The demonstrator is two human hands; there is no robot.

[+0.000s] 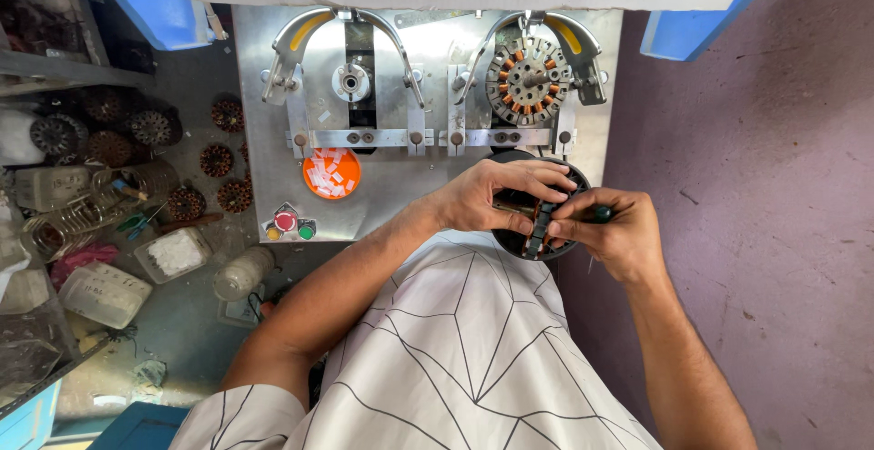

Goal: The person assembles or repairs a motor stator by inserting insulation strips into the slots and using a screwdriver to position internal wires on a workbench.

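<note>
A round black motor stator (532, 228) rests at the front edge of a metal winding machine (273, 186), over my lap. My left hand (496, 193) lies across its top and grips it. My right hand (612, 232) holds a small tool with a dark green handle (599, 214) and presses at the stator's slots. A wound stator with copper coils (528, 77) sits in the machine's right station. The left station's spindle (351, 81) is bare.
An orange dish of white paper slips (331, 173) lies on the machine plate, with red and green buttons (295, 224) below. Left of the machine, several wound stators (218, 159), wire coils (82, 213), plastic tubs (173, 252) and a jar (242, 273) crowd the floor. Purple floor (765, 186) lies right.
</note>
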